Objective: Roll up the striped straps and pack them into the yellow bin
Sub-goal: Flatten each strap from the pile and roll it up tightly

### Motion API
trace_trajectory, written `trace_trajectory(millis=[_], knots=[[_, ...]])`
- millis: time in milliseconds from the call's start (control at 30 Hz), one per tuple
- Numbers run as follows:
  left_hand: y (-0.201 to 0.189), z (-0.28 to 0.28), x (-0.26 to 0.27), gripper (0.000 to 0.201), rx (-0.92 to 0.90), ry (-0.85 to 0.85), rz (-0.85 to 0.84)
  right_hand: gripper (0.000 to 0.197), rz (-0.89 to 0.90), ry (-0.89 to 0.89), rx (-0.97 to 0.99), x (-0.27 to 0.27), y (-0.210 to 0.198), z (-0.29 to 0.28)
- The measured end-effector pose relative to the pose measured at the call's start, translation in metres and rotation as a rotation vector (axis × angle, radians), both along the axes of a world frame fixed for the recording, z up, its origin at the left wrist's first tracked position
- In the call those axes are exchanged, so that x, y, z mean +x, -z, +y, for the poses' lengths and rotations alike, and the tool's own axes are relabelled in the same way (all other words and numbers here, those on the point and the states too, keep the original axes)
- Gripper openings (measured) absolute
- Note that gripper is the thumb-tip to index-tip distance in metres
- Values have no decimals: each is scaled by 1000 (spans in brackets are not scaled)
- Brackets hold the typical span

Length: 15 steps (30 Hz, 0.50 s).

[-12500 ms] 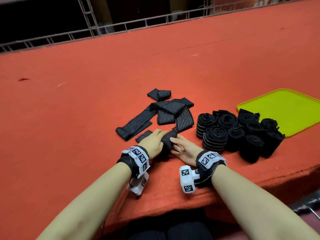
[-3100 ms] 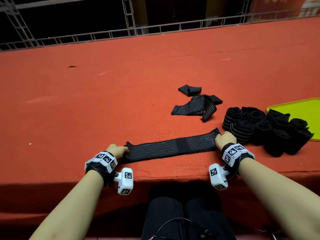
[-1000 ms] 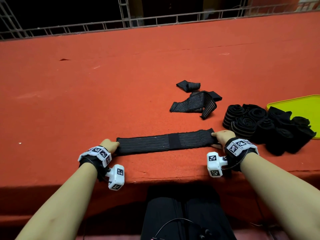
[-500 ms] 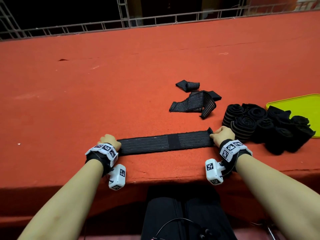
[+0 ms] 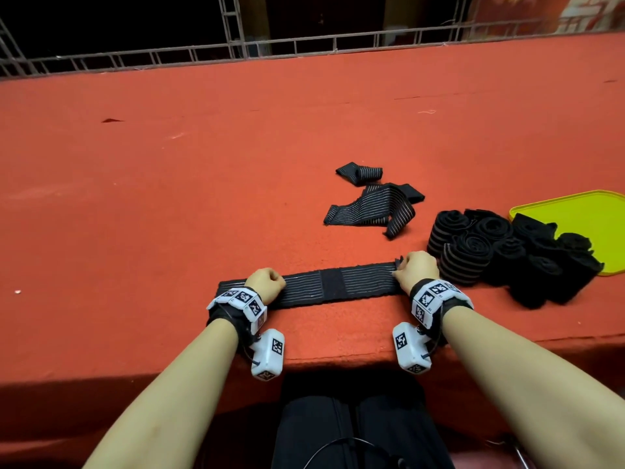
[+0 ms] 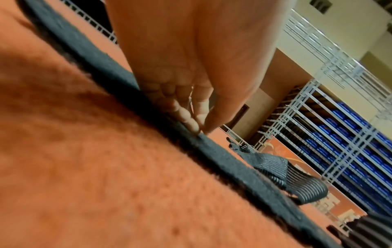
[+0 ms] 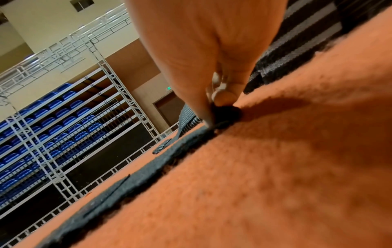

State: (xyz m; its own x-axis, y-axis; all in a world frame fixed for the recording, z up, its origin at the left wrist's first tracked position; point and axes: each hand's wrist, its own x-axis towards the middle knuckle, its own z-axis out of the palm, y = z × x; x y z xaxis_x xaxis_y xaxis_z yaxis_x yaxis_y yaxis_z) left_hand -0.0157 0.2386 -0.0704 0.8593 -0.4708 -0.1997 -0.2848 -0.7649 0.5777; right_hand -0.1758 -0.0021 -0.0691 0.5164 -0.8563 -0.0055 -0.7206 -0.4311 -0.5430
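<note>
1. Between both hands, one striped strap (image 5: 333, 286) is laid flat.
2. Right hand (image 5: 417, 265) pinches its end, turned up slightly; left hand (image 5: 265, 282) is curled, knuckles pressing the other end.
3. Step judged: rolling abt to start.
4. Next: tight, even turns twd left hand.
5. Yellow bin (image 5: 588, 211) sits beyond right hand, past rolled straps (image 5: 507, 255).

Red carpeted table (image 5: 169, 198), flat strap (image 5: 338, 282), loose straps (image 5: 372, 208), rolled straps (image 5: 490, 245), yellow bin (image 5: 581, 211)

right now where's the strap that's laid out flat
In the head view the flat strap lies along the near edge of the red table, stretched between the left hand and right hand, left of the rolled straps.
</note>
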Motion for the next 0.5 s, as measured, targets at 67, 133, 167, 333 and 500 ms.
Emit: trace_trajectory(millis=[67,133,167,333,500], knots=[[2,7,6,18,-68,-22,61,9,-51,-2,-30,-2,0,1],[4,15,13,21,-126,-48,123,13,-83,36,-27,-6,0,-1],[5,19,14,20,-153,-59,150,15,-97,54,-21,-8,-1,-2],[12,21,15,18,-204,-77,157,18,-50,-79,-41,-6,0,-3],[12,18,13,18,-181,-74,120,12,15,-125,-8,-1,-2,2]])
